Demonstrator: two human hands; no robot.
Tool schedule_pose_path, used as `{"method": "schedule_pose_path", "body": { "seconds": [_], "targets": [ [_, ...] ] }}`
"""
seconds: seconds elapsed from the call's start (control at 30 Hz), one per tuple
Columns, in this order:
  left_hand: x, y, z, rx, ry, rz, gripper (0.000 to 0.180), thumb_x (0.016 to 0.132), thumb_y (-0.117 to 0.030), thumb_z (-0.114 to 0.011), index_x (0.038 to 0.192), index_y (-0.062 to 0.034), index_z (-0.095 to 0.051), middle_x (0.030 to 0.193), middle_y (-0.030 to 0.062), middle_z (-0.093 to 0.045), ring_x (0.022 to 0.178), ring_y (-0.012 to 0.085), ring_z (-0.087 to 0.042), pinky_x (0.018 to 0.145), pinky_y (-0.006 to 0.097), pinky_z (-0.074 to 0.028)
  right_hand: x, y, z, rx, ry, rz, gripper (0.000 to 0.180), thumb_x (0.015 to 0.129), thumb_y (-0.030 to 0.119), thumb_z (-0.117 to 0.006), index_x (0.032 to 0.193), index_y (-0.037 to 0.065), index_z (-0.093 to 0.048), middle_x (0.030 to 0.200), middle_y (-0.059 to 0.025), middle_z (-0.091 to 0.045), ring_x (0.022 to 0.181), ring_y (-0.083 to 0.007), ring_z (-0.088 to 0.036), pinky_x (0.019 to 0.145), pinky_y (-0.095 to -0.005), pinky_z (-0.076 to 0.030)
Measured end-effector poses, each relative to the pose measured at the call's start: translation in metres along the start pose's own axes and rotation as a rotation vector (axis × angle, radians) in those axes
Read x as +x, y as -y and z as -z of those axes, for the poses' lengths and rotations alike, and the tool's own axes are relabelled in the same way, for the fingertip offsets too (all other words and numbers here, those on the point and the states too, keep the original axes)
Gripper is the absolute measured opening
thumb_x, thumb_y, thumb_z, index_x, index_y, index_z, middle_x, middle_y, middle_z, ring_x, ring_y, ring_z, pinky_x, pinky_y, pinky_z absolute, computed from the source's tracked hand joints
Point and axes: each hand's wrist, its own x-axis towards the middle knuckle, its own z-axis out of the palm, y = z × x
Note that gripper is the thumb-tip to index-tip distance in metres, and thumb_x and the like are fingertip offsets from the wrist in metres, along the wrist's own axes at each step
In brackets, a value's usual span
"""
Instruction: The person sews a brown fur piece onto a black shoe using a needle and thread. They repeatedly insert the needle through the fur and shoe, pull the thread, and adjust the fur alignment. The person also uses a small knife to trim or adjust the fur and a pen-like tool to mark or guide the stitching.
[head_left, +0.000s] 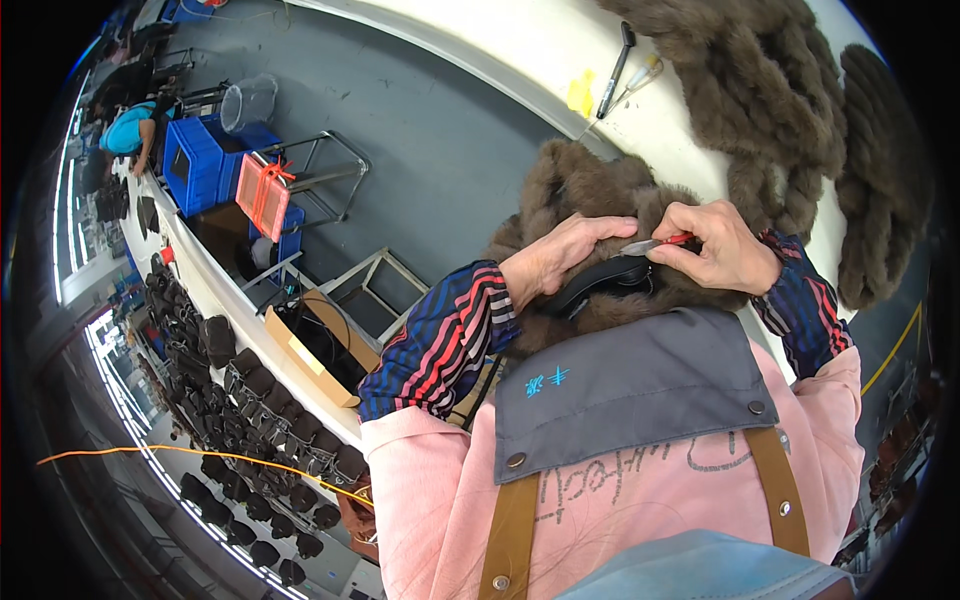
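Observation:
My left hand point(568, 255) grips a brown fur piece point(560, 180), its thumb stretched along the top and its other fingers partly hidden. From the right, my right hand point(722, 245) pinches a small red-handled tool with a pointed metal blade point(638, 247). That blade lies across the fur beside the left thumb. Just below it, a smooth black curved part point(608, 280) shows amid the fur; I cannot make out its kind. The fur gathers in front of my body, close to the grey apron point(630, 385).
More brown fur pieces point(750, 80) lie on the white table point(540, 75), near a black marker pen point(616, 70) and a yellow scrap point(581, 92). Left stand a metal-framed stool point(370, 290), an open cardboard box point(325, 345), blue crates point(195, 160) and another person point(130, 130).

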Motion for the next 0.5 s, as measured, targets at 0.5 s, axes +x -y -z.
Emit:
{"method": "schedule_pose_path", "body": {
  "seconds": [0.5],
  "targets": [
    [0.018, 0.015, 0.005, -0.116, -0.07, 0.073, 0.029, 0.087, -0.018, -0.04, 0.106, -0.0015, -0.054, 0.099, 0.0017, -0.059, 0.087, 0.0075, -0.055, 0.077, 0.021, -0.043, -0.004, 0.008, 0.007, -0.113, 0.042, 0.0, 0.016, 0.069, 0.015, -0.065, 0.07, 0.004, -0.053, 0.057, -0.0101, -0.054, 0.047, -0.025, -0.051, 0.043, -0.032, -0.036]
  ]
}}
